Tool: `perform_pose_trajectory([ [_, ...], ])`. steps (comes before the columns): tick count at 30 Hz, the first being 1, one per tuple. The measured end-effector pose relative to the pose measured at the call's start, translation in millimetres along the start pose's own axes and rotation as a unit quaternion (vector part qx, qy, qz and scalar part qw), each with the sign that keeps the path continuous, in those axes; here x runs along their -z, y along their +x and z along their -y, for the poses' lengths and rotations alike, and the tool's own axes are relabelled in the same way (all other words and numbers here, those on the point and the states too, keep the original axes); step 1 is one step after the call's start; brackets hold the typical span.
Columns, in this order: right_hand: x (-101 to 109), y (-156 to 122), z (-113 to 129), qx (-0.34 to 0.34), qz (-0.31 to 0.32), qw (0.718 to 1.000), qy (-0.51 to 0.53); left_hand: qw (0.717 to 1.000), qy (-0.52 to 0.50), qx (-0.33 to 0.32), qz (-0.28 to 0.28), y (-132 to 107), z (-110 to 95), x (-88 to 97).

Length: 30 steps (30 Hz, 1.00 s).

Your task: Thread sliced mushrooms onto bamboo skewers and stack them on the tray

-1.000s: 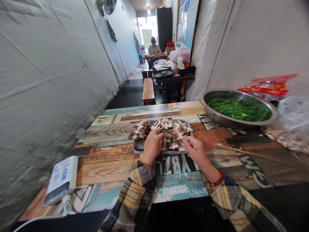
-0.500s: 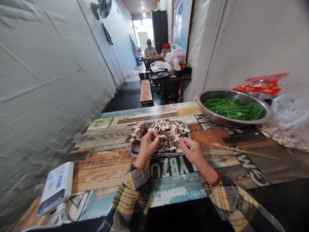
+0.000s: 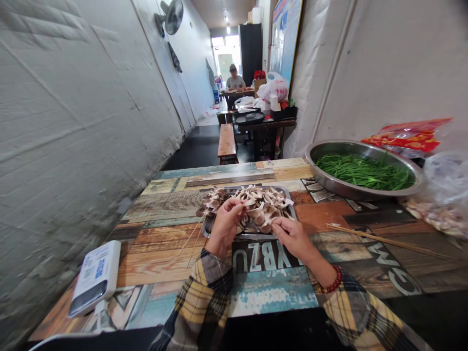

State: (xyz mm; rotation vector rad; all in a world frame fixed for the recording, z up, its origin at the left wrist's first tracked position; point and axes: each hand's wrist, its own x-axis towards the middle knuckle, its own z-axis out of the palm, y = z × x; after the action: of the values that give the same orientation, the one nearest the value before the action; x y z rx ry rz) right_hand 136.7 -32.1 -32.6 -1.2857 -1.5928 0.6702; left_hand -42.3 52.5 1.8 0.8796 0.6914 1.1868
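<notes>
**A:** Start at the left. What lies there?

**B:** A white device (image 3: 95,277) near the left corner of the table (image 3: 157,253), well apart from the hands. Next come the loaded skewers (image 3: 214,199) on the left end of the tray (image 3: 252,237). Their sticks run toward the person, just beside the left wrist.

**A:** And the left hand (image 3: 224,225)?

**B:** It is raised over the tray's near left part, with the fingers narrowed to a pinch on a pale mushroom piece (image 3: 244,204).

**A:** Which way is the heap from the hands?

**B:** The mushroom pile (image 3: 265,207) lies straight ahead, between and just beyond both hands. The tray's long axis runs left to right across the person. Both hands are about equally near.

**A:** The right hand (image 3: 292,235)?

**B:** It is at the near rim, fingers curled close together against the nearest pieces. Whether it grips a stick or a piece, I cannot tell.

**A:** Further right?

**B:** Bare skewers (image 3: 383,239) lie on the table, well apart from the right hand, with their long axis left to right. Behind them stands a steel bowl (image 3: 329,184) of greens.
</notes>
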Motion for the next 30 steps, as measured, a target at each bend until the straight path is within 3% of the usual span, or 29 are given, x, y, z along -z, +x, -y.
perform_pose_trajectory([
  [8,-1.0,-2.2,2.4,0.003,0.022,0.999,-0.029,0.999,0.020,-0.002,-0.031,-1.6,1.3,0.5],
  [19,-1.2,-2.4,4.9,0.010,0.015,0.999,-0.042,0.999,0.044,0.004,-0.012,-3.9,-0.2,-2.2],
  [30,-3.2,-3.0,6.5,0.014,0.020,0.999,-0.035,0.997,0.057,-0.015,-0.044,-0.4,3.0,2.2],
])
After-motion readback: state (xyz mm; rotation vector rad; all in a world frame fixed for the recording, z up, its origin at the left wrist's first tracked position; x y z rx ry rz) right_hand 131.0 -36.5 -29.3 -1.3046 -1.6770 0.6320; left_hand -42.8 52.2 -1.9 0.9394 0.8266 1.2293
